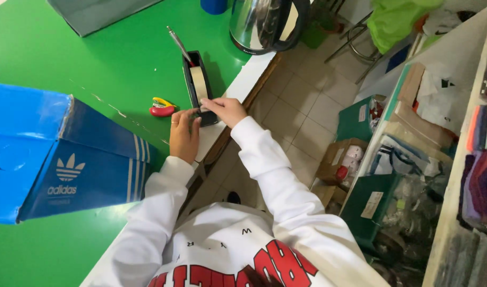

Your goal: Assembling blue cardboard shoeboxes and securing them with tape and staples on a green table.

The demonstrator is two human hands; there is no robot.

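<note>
A black tape dispenser with a roll of pale tape stands on the green table near its white edge. Both hands meet at the dispenser's near end. My right hand pinches the tape end at the cutter. My left hand, with a ring on one finger, rests beside it, fingertips touching the dispenser's front. A pen lies just behind the dispenser.
A blue shoebox sits on the table at the left. A small red and yellow stapler lies left of the dispenser. A steel kettle stands at the far edge. Shelves, cardboard boxes and folded fabric fill the right side over a tiled floor.
</note>
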